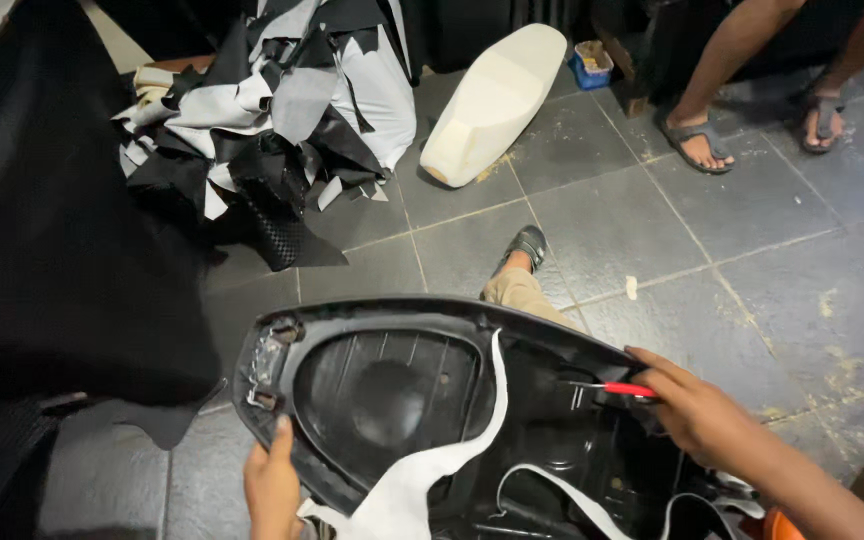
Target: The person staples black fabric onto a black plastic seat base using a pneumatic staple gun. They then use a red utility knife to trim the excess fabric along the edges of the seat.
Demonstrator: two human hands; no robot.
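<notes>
A black plastic motorcycle seat base [392,390] lies upside down across my lap, its ribbed underside facing up. White and black cover strips [422,470] drape over its near edge. My left hand [272,490] grips the base's lower left rim, thumb on the inner face. My right hand [697,410] holds a thin tool with a red handle [622,389], its metal tip touching the base's right inner rim.
A cream foam seat cushion [492,100] lies on the grey tiled floor ahead. A heap of black and white vinyl scraps [272,120] sits at upper left beside a large black sheet [42,250]. Another person's sandalled feet [697,140] rest at upper right. My own foot [524,248] shows past the base.
</notes>
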